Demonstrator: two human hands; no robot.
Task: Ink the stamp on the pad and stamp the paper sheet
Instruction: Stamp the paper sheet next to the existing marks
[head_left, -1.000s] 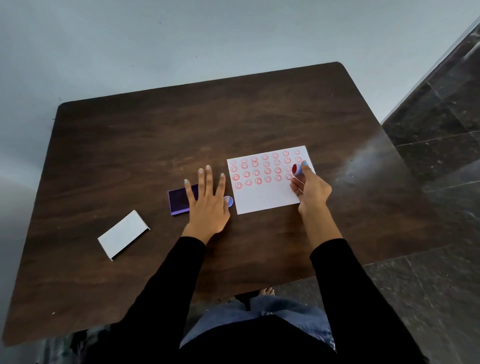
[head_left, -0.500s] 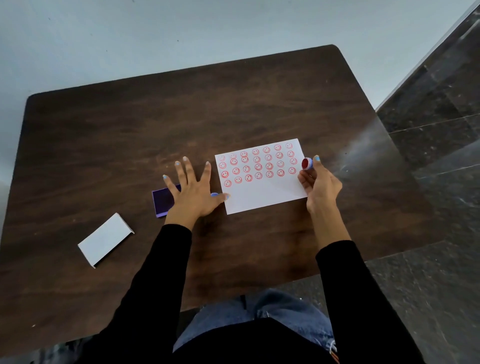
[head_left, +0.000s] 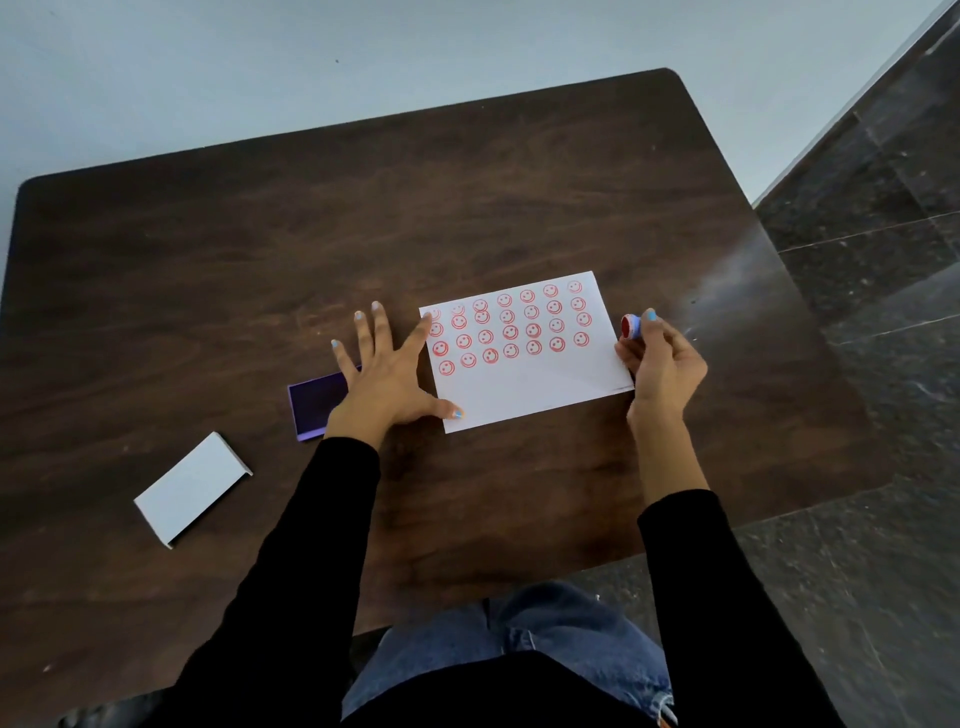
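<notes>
A white paper sheet (head_left: 540, 384) lies on the dark wooden table (head_left: 363, 218), with several rows of red smiley prints across its upper part. My right hand (head_left: 662, 364) is at the sheet's right edge and grips a small round stamp (head_left: 630, 326), its red face turned toward the paper and lifted off it. My left hand (head_left: 387, 374) lies flat with fingers spread, index tip and thumb tip on the sheet's left edge. The purple ink pad (head_left: 314, 402) sits just left of that hand, partly covered by it.
A white box lid (head_left: 189, 488) lies at the near left of the table. The table's near edge runs above my lap, and a dark tiled floor (head_left: 883, 260) lies to the right.
My right hand lifted the stamp off the sheet's right column and drew it beyond the right edge. My left hand slid right from the pad onto the sheet's left edge.
</notes>
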